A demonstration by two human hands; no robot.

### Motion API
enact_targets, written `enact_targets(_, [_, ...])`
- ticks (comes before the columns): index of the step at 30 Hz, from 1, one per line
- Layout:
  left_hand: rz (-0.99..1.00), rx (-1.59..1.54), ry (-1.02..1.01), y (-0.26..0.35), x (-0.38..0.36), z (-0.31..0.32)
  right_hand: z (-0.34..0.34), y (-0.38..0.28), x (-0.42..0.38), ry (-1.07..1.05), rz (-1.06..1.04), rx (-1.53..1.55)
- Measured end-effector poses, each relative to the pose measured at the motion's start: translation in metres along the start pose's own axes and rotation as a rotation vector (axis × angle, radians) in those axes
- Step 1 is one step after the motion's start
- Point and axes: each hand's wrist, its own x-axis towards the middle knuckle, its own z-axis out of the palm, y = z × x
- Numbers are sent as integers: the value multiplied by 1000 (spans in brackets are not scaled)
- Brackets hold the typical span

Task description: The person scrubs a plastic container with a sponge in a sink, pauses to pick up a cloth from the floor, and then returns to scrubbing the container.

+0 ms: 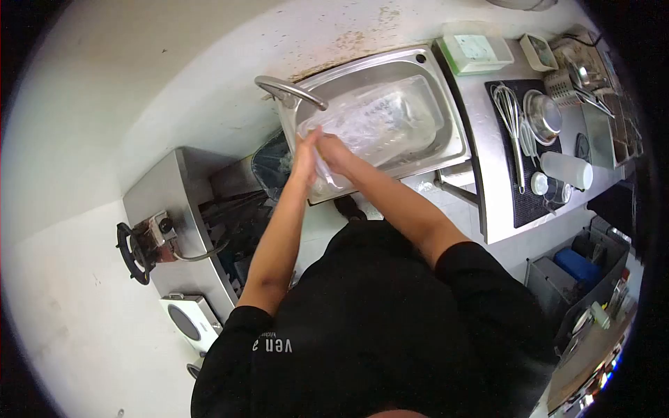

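A large translucent plastic container (pixel 397 118) lies in the steel sink (pixel 456 143), with white marks or suds on its surface. My left hand (pixel 306 157) is closed at its near-left end, below the curved faucet (pixel 293 90). Right beside it, my right hand (pixel 334 152) has its fingers curled inward. Between the wrists a thin translucent plastic edge (pixel 333 177) shows, and a small yellowish spot is visible by the fingers. What the right fingers press on is hidden.
On the right counter, a black mat (pixel 526 209) carries a whisk (pixel 512 125), a metal bowl (pixel 542 115) and a white bottle (pixel 566 171). A green-and-clear tub (pixel 477 52) stands near the wall. Left are a steel cabinet (pixel 157 188) and a white scale-like device (pixel 188 320).
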Motion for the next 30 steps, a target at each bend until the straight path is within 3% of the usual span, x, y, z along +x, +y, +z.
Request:
enact_targets(2, [-157,-169,-70,31,-9,8,2,7,14,-41,4,-30])
enact_targets(6, [-135,-50,29,28,10,5,9,-20,-21,-23,-103,33])
enact_targets(9, [-152,-160,-54,27,17,4,11,-30,-9,30,-134,132])
enact_targets(12, [-123,-64,-123,26,19,0,24,-48,-14,-15,33,306])
enact_targets(14, [-64,-12,-121,34,16,7,29,-54,-30,124,-62,67])
enact_targets(16, [-80,-85,-111,56,-4,26,29,-73,-49,109,-60,71])
enact_targets(18, [-69,-74,-103,39,13,16,19,-65,-33,90,-67,84])
enact_targets(20, [-1,-69,-60,30,22,11,10,-48,17,-189,-103,586])
enact_targets(21, [3,-69,-61,27,24,8,12,-43,18,-193,-107,585])
enact_targets(24, [14,-64,-24,29,23,8,12,-26,18,-121,-22,542])
enact_targets(26, [-12,17,-13,33,18,7,5,-19,22,-36,-65,84])
enact_targets(30, [57,1,-33,25,7,6,-4,-11,27,-129,-105,-111])
